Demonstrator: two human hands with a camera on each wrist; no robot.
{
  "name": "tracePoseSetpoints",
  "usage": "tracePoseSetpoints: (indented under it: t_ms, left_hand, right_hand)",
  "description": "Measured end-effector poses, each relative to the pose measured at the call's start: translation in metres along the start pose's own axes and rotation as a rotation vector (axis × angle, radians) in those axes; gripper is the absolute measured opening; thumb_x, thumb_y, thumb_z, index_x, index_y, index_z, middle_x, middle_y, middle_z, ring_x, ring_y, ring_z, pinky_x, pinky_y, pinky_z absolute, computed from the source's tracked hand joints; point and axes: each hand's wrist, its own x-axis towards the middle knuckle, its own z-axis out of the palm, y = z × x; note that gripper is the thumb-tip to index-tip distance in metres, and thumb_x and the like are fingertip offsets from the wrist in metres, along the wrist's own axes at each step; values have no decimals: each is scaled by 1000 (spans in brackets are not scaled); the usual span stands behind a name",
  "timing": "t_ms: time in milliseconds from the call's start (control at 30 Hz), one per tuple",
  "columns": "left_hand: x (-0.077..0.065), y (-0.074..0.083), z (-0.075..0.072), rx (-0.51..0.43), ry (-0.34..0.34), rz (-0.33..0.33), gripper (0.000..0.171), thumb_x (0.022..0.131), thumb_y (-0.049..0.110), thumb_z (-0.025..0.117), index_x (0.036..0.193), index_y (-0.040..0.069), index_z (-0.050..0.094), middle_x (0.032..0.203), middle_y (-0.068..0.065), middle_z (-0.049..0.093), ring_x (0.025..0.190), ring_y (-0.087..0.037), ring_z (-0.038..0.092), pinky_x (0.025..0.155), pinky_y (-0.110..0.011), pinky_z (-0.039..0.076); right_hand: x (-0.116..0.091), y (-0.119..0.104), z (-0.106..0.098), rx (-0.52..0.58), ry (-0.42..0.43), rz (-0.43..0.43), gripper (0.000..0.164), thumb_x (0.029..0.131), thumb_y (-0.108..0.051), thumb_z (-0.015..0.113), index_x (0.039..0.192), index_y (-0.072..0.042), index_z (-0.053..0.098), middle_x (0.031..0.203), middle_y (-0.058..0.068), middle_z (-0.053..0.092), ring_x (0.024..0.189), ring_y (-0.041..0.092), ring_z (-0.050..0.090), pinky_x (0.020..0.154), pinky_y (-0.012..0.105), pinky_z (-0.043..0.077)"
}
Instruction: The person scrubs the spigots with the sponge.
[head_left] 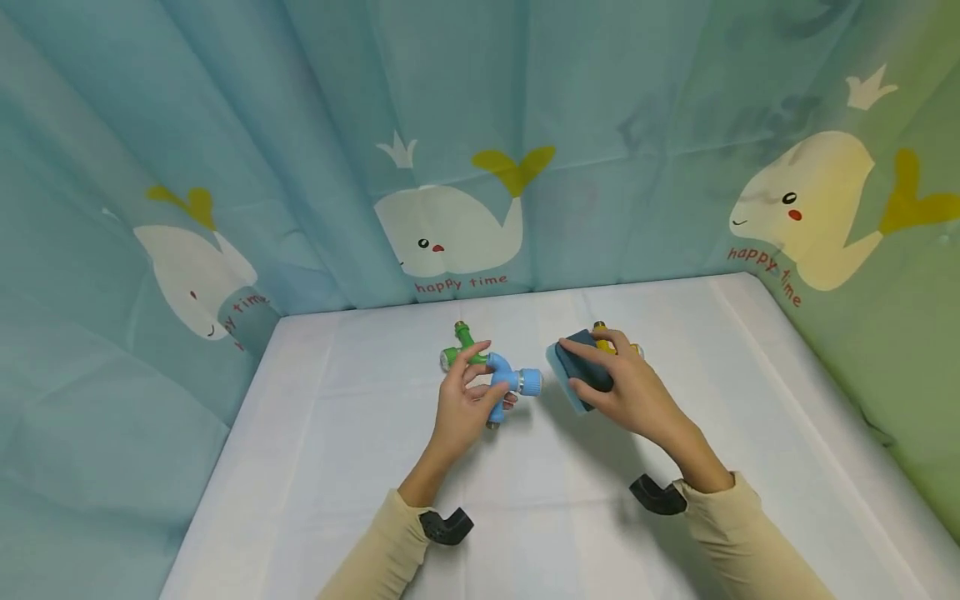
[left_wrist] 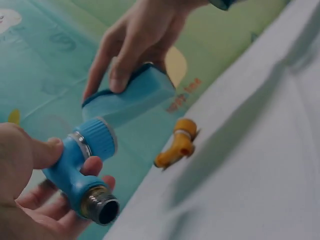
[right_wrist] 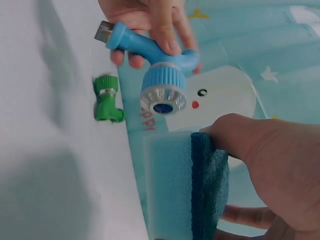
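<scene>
My left hand [head_left: 460,408] pinches a light blue angle valve [head_left: 501,381] above the table, thumb on one side and fingers on the other. In the right wrist view its ribbed knob [right_wrist: 164,82] points toward the sponge; a metal threaded end [left_wrist: 102,206] shows in the left wrist view. With thumb and fingers my right hand [head_left: 637,392] grips a sponge [head_left: 588,371], light blue foam [right_wrist: 169,185] on one face and a dark blue scouring layer [right_wrist: 202,187] on the other. A small gap separates sponge and valve.
A green valve [right_wrist: 106,100] lies on the white table [head_left: 360,450] behind my left hand. Behind my right hand lies a yellow valve [left_wrist: 179,142], partly covered in the head view. A curtain [head_left: 600,208] with whale prints borders the table's back and sides.
</scene>
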Motion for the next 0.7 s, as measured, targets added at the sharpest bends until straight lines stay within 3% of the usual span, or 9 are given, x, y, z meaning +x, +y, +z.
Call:
tracePoseSetpoints:
  t_ms: [200, 300, 467, 700]
  left_hand:
    - [3, 0, -1, -129, -57, -247, 50, 100, -3, 62, 147, 9, 47, 108, -17, 63, 79, -24, 68, 69, -30, 60]
    - [3, 0, -2, -181, -96, -328, 40, 107, 9, 55, 145, 8, 42, 103, -18, 61, 81, -23, 63, 72, -29, 56]
    - [2, 0, -2, -315, -145, -376, 46, 111, 42, 38, 139, 6, 39, 105, -15, 51, 88, -24, 57, 81, -34, 52]
    - [-2, 0, -4, -599, -198, -408, 20, 110, 26, 49, 124, 12, 45, 135, -22, 39, 112, -34, 61, 108, -48, 47]
  right_hand:
    - [-8, 9, -2, 41, 6, 15, 53, 94, -22, 76, 145, -20, 61, 144, 28, 45, 114, 47, 59, 88, 63, 53]
    - [-12, 13, -2, 52, 11, 27, 53, 94, -21, 76, 145, -19, 62, 143, 28, 45, 113, 47, 59, 87, 62, 54]
    - [-16, 17, -1, 66, 18, 32, 53, 93, -20, 77, 144, -17, 62, 143, 28, 45, 113, 47, 59, 86, 61, 54]
    - [-20, 18, 1, 108, 46, 2, 55, 91, -18, 79, 144, -18, 62, 143, 28, 45, 117, 47, 57, 89, 62, 54]
